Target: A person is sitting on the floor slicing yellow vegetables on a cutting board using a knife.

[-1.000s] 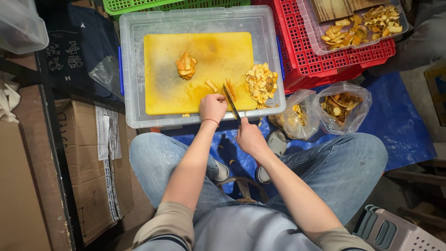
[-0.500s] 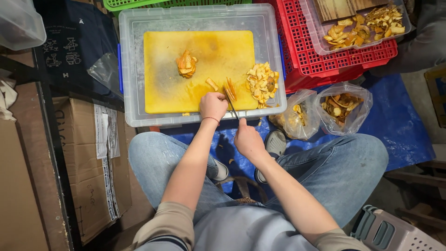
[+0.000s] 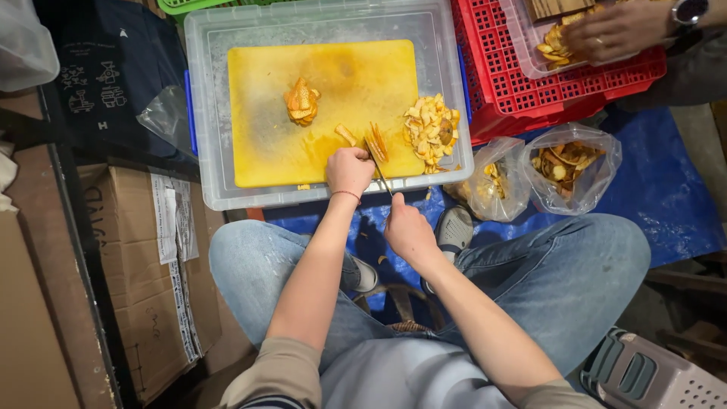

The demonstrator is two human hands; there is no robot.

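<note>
Hands met at the near edge of the yellow cutting board (image 3: 265, 113), which lay on the lid of a clear plastic bin (image 3: 204, 91). Our left hand (image 3: 349, 171) was curled shut, knuckles up, pressing on the piece being cut (image 3: 377, 142), a small orange, thinly sliced fan of dried root or fruit at its fingertips. Our right hand (image 3: 409, 231) was closed around the handle of a knife (image 3: 379, 170), off the board and over our lap, with the thin blade reaching forward to the sliced piece just beside the left hand. A loose pale stick-shaped piece (image 3: 345, 134) lay just beyond the left hand. Farther up the board sat an orange uncut lump (image 3: 301, 103), well apart from both hands. To the right of the blade we had a pile of yellow slices (image 3: 432, 129) at the board's edge. Two clear plastic bags (image 3: 568, 170) with similar pieces stood on the blue floor cover (image 3: 681, 204) by our right knee. Beyond them, another person's hand (image 3: 617, 30) rested in a tray on a red crate (image 3: 530, 91). Cardboard boxes (image 3: 144, 280) stood at our left.
</note>
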